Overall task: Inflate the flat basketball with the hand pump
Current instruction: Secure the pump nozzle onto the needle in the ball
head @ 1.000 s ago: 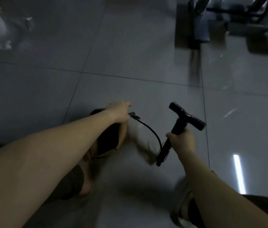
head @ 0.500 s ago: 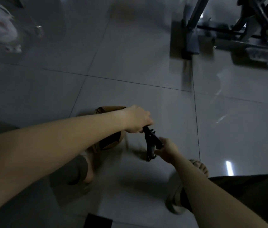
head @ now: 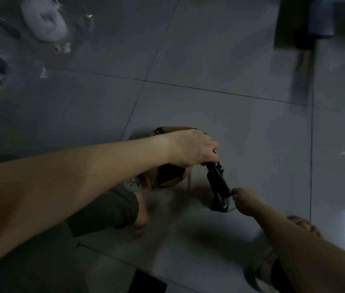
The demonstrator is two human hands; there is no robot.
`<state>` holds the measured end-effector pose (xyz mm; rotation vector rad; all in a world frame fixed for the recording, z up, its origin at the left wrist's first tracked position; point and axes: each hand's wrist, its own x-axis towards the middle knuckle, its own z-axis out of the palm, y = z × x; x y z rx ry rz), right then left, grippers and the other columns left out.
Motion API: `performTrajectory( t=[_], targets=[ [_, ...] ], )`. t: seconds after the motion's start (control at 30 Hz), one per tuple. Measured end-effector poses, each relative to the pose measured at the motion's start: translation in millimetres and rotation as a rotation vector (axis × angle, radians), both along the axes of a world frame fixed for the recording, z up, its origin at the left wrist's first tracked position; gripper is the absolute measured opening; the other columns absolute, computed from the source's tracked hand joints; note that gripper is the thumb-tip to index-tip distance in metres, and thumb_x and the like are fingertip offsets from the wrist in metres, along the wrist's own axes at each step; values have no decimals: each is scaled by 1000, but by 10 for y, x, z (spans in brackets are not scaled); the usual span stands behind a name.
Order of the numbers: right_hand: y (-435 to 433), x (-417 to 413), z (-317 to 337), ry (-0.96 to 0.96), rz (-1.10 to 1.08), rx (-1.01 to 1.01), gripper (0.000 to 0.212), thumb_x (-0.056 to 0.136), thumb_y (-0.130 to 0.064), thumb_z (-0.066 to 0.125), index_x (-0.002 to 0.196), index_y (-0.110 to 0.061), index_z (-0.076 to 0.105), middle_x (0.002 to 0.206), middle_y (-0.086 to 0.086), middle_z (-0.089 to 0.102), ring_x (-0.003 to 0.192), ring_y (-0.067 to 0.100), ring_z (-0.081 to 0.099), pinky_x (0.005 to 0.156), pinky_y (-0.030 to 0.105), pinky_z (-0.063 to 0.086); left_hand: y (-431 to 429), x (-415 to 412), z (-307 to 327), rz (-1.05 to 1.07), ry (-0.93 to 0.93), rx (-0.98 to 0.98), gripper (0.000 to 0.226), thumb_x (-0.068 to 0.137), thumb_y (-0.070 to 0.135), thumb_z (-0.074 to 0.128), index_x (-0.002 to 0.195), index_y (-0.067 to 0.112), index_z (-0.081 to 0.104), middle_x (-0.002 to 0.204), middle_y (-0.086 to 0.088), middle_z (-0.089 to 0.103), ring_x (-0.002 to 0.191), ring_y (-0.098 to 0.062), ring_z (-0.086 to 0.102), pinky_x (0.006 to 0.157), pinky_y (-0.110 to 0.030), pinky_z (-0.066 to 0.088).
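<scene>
Gripping the upper end of the black hand pump (head: 218,185), the left hand (head: 192,149) curls its fingers over the handle and hides it. The pump slants from that hand down to the right hand (head: 245,201). The right hand's bunched fingers meet the pump's lower end near the floor (head: 220,60), and we cannot tell whether they pinch it or only touch it. We read no lettering on the pump, since its surface is dark and blurred.

The flat basketball (head: 167,178), tan with a dark sunken panel, lies on the floor under and behind the left wrist, just beside the pump. Its markings are too blurred to read. The left foot (head: 141,210) sits just beside the ball, and the right foot (head: 302,226) is near the right forearm.

Beyond the ball, we see open grey tiles crossed by thin tile joints (head: 209,89). A dark metal frame (head: 294,24) stands well apart at the far right, and a blurred white object (head: 42,20) lies well apart at the far left.
</scene>
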<state>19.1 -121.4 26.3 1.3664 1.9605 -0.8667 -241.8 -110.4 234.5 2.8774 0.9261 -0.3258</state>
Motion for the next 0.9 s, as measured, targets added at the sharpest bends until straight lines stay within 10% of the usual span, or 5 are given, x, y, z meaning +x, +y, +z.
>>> performTrajectory(
  t=[0.23, 0.37, 0.47, 0.73, 0.9],
  targets=[
    [-140, 538, 120, -281, 69, -167, 46, 101, -19, 43, 143, -1, 39, 150, 19, 40, 137, 34, 41, 113, 43, 35, -12, 270, 18, -18, -9, 16, 18, 94, 15, 57, 110, 24, 59, 98, 1, 55, 85, -16, 56, 74, -36, 53],
    [419, 108, 1178, -57, -258, -136, 19, 102, -18, 47, 101, 1, 52, 99, 20, 59, 87, 33, 62, 83, 46, 56, -180, 482, 102, 62, 47, -55, 23, 96, 12, 50, 115, 22, 59, 107, 1, 60, 98, -20, 58, 76, -32, 47],
    [671, -118, 2194, 129, -412, -250, 24, 97, -24, 60, 112, -5, 60, 109, 14, 69, 92, 30, 70, 76, 45, 59, -392, 606, 181, 191, 76, -89, 24, 95, 12, 53, 115, 22, 61, 107, 0, 60, 97, -24, 60, 73, -37, 46],
    [-345, -475, 3263, -158, -70, -347, 56, 89, -26, 71, 138, -13, 48, 129, 9, 59, 119, 29, 59, 97, 52, 51, -820, 492, 211, 334, 77, -160, 30, 97, 11, 49, 123, 20, 59, 122, -4, 60, 113, -22, 58, 90, -34, 46],
    [-616, -543, 2996, -195, 35, -174, 28, 92, -18, 68, 109, 1, 57, 89, 10, 60, 73, 19, 62, 55, 25, 54, -848, 493, 276, 379, 50, -179, 35, 95, 11, 45, 117, 34, 59, 125, 3, 56, 117, -24, 55, 94, -60, 36]
  ],
)
